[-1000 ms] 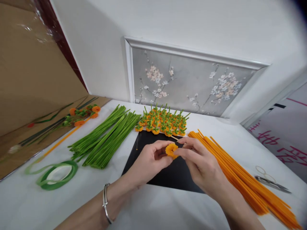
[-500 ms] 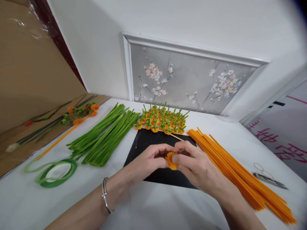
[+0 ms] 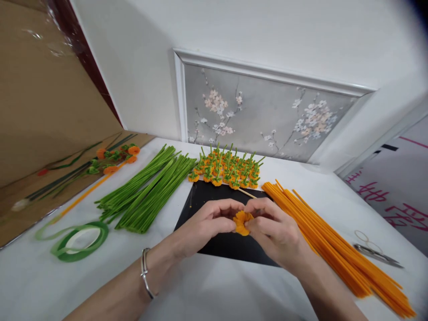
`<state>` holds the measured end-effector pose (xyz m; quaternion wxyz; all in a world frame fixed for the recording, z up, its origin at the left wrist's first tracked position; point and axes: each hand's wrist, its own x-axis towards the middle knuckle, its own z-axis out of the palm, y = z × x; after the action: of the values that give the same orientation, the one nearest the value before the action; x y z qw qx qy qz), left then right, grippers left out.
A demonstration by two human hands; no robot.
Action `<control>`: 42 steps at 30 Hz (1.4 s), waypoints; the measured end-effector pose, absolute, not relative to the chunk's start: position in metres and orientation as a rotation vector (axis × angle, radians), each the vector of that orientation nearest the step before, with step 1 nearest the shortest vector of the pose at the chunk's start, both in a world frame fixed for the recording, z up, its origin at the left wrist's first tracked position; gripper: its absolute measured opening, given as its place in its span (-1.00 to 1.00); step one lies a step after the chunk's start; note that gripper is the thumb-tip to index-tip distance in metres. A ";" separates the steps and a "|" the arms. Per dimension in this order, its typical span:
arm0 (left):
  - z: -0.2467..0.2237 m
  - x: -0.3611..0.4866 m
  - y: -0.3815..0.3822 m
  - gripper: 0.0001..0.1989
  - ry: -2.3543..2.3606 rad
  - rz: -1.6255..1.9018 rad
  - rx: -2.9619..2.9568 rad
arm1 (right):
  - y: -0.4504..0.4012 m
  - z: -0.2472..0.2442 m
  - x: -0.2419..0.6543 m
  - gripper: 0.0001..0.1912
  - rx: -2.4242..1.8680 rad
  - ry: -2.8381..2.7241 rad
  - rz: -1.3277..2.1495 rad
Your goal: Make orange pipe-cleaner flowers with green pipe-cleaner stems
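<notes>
An orange fuzzy flower (image 3: 242,223) is held between both hands over a black mat (image 3: 230,248). My left hand (image 3: 209,225), with a silver bracelet at its wrist, pinches the flower's left side. On the right side, the fingertips of my right hand (image 3: 274,227) are closed on the petals. Beyond the mat stand several small orange flowers with green stems (image 3: 227,167). A thin light stick (image 3: 247,193) lies at the mat's far edge, partly behind my right hand.
Green fuzzy stems (image 3: 147,191) lie left of the mat, orange ones (image 3: 334,240) to the right. Green tape (image 3: 80,240) is at the left, scissors (image 3: 377,255) far right. Finished-looking flowers (image 3: 115,156) rest on cardboard. A framed floral panel (image 3: 254,107) is behind.
The flower has turned a little between my fingers, and more of its petals show. My right fingers have shifted slightly on it. The view has moved slightly.
</notes>
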<state>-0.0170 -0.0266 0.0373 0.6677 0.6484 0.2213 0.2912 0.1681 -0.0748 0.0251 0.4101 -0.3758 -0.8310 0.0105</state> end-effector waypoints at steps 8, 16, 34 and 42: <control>0.038 -0.014 -0.026 -0.87 0.632 0.804 1.569 | -0.076 0.030 0.172 -0.76 -1.021 -2.095 0.120; 0.035 -0.012 -0.026 -0.86 0.670 1.010 1.725 | -0.077 0.029 0.168 -0.87 -1.190 -1.634 0.722; 0.025 -0.006 -0.036 -0.78 0.758 1.084 2.045 | -0.081 0.021 0.138 -0.83 -1.441 -1.581 0.170; 0.019 -0.001 -0.037 -0.84 0.898 1.048 1.897 | -0.085 0.017 0.133 -0.81 -1.458 -1.695 -0.035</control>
<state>-0.0012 -0.0371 0.0194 0.3875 0.7454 0.3529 0.4119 0.1335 -0.0855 0.0167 0.4374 -0.5865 -0.6815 -0.0140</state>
